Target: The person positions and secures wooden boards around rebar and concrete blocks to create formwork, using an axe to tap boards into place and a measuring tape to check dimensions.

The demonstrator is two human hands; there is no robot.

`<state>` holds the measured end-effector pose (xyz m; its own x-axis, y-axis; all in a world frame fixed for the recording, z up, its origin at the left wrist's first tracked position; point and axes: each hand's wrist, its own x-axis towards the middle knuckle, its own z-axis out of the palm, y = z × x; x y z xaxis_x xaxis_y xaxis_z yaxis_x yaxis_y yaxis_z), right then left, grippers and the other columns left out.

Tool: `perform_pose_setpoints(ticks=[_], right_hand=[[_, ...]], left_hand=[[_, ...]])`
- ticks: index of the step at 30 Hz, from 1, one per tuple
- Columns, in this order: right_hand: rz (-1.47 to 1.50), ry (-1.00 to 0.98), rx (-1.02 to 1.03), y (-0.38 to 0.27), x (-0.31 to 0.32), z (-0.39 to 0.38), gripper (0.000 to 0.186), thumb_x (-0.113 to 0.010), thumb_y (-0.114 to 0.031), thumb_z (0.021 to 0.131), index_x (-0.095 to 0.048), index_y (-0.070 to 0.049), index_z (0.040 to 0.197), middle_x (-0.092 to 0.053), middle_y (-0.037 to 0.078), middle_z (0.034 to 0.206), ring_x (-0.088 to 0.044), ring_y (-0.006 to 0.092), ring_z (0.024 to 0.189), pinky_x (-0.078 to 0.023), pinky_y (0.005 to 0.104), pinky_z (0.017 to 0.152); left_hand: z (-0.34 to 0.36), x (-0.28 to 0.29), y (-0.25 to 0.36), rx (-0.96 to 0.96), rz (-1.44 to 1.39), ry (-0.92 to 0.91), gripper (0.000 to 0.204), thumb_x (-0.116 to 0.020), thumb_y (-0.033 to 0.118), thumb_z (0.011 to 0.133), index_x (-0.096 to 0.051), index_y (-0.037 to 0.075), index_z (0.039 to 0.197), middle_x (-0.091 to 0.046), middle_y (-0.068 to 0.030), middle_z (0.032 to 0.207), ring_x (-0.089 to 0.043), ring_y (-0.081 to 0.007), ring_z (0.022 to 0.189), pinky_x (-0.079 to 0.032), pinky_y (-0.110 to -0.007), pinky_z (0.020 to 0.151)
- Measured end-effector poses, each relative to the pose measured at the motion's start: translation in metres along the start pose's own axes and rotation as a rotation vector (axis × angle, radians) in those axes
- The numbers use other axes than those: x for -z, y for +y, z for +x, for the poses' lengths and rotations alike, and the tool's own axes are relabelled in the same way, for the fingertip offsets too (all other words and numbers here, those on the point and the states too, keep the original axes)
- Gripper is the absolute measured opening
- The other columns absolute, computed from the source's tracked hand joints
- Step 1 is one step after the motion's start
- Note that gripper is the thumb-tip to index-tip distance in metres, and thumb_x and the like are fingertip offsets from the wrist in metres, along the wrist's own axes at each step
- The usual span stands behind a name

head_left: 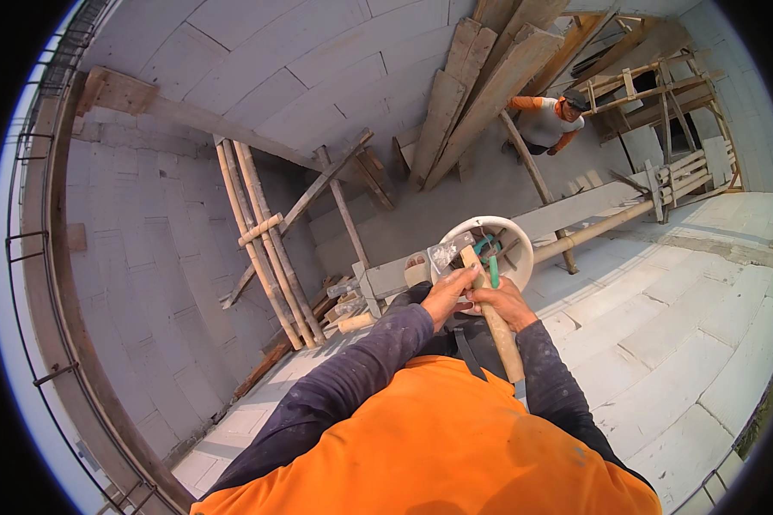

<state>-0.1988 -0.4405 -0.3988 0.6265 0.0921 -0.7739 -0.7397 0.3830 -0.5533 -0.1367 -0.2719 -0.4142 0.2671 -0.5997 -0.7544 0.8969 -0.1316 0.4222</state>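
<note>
Hands meet at a white bucket (489, 233): left hand (448, 293) and right hand (504, 302) both close their fingers on a wooden handle (498, 322) over it; a loosened hold might drop it toward the person (548, 120) below.

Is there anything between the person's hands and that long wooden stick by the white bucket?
Nothing visible is in the way. Both the left hand and the right hand are already on the long pale wooden handle, whose top end sits at the rim of the round white plastic bucket of tools.
</note>
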Motion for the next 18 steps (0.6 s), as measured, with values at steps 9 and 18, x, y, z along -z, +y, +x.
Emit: perform_pose_setpoints(ticks=[9,18], right_hand=[[-0.031,-0.054,-0.020,-0.008,-0.084,0.022,0.030,-0.077,-0.017,0.081,-0.068,-0.004,0.107,-0.062,0.003,0.074,-0.060,0.0118,0.057,-0.047,0.0259,0.051],[-0.220,-0.198,-0.067,-0.021,-0.120,0.053,0.029,-0.077,-0.019,0.081,-0.067,-0.006,0.105,-0.062,0.002,0.073,-0.061,0.0118,0.056,-0.048,0.0248,0.049]], left_hand=[[-0.216,0.133,0.125,-0.435,0.603,0.494,0.066,-0.070,0.043,0.098,-0.053,0.000,0.145,-0.058,-0.0209,0.142,-0.059,-0.0301,0.130,-0.048,-0.045,0.107],[-0.475,0.156,0.218,-1.329,0.586,1.428,0.075,-0.072,0.038,0.097,-0.042,-0.002,0.153,-0.048,-0.0243,0.151,-0.054,-0.0363,0.137,-0.050,-0.045,0.111]])
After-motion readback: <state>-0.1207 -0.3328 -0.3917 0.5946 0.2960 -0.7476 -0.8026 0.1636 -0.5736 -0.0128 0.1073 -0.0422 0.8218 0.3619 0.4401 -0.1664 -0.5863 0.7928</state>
